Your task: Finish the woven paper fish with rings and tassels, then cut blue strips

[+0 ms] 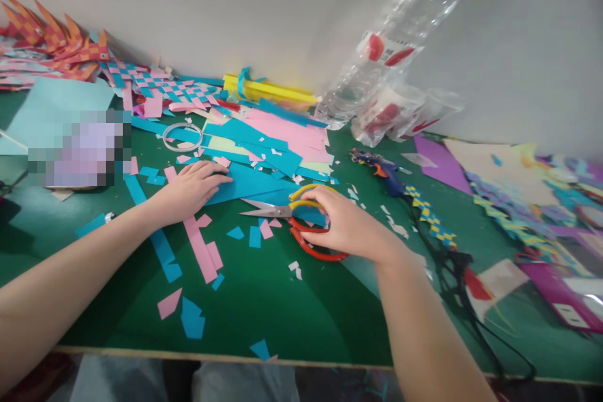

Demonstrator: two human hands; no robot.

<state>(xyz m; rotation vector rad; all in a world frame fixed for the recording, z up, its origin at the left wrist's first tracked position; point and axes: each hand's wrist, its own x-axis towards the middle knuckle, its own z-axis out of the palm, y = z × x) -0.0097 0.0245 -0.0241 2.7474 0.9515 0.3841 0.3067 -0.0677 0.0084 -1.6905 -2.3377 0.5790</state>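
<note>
My right hand (351,223) holds a pair of scissors (283,211) with one yellow and one red handle loop. Their blades are parted and point left, at the lower edge of a blue sheet of paper (252,182). Flat on the left end of that sheet lies my left hand (195,188), fingers stretched out. Below it a pink paper strip (200,251) runs toward me, and a blue paper strip (160,245) lies to its left. Several blue and pink scraps, such as a blue scrap (192,317), are scattered around on the green table (282,320).
Behind the hands are a tape roll (164,138), stacked pink paper (301,135) and a woven paper piece (164,88). A large plastic bottle (400,31) leans against the wall beside bagged cups (389,110). A black cord (424,242) and a beaded lanyard lie right.
</note>
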